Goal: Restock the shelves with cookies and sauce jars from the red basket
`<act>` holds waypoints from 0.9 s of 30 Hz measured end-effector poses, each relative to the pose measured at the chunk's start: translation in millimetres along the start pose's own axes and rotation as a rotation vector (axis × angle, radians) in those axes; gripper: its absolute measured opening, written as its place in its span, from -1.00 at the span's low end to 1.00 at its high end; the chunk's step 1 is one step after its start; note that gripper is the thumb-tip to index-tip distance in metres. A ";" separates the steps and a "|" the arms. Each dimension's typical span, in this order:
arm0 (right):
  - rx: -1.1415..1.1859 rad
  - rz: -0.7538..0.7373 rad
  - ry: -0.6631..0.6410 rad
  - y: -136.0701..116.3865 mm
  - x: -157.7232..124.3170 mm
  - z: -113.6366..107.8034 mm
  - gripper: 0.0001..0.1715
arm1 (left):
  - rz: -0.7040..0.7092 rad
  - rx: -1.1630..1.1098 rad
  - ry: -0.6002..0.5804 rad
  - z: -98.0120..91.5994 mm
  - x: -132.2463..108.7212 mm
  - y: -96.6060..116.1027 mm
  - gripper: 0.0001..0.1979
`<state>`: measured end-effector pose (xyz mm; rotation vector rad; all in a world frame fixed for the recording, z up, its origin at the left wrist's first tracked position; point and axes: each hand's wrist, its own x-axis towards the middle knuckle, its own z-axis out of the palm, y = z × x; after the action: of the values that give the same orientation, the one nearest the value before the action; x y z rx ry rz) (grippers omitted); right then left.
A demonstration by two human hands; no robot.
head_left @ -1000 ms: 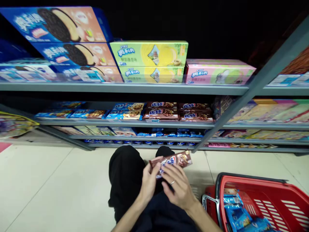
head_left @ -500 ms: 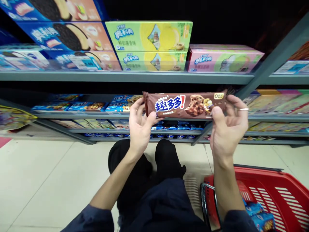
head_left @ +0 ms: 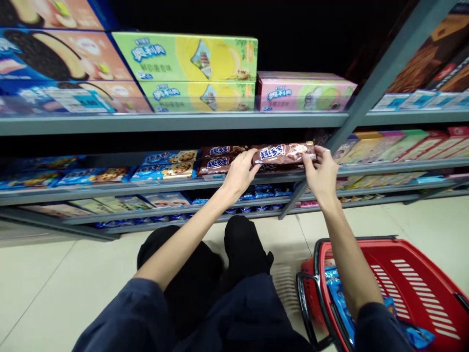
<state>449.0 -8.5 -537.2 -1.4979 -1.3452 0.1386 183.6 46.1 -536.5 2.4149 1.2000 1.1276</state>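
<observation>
A brown cookie packet (head_left: pixel 280 153) with blue and white lettering is held level by its two ends, at the front of the middle shelf. My left hand (head_left: pixel 241 174) grips its left end, thumb toward the front. At the right end, my right hand (head_left: pixel 321 172) pinches it with the thumb on its face. More brown cookie packets (head_left: pixel 217 164) lie stacked on the shelf just left of my left hand. Whether the held packet rests on those beneath it, I cannot tell.
Blue cookie packets (head_left: pixel 164 169) lie farther left on the same shelf. Above stand green biscuit boxes (head_left: pixel 198 58) and a pink biscuit box (head_left: pixel 304 94). A slanting grey shelf post (head_left: pixel 388 73) rises at right. On the tiled floor, a red shopping basket (head_left: pixel 414 254) holds blue packets.
Both hands have reached forward, carrying the brown cookie packet away from me to the shelf. The view has shifted right, and brown packets on the shelf now show.
</observation>
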 end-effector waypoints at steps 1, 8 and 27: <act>-0.042 -0.005 -0.021 7.3 1.1 2.1 -0.26 | 0.025 0.074 -0.030 3.5 5.5 1.0 -0.58; -0.271 -0.108 -0.131 43.8 -3.4 24.8 -0.28 | 0.035 0.410 -0.211 26.1 14.3 1.6 -0.65; -0.384 -0.187 -0.204 29.3 -76.8 -26.5 -0.32 | 0.196 0.280 -0.266 32.2 -5.5 -23.0 -0.47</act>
<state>458.4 -77.8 -588.0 -1.6967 -1.7417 -0.0949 191.3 61.0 -572.8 2.8354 1.1169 0.6877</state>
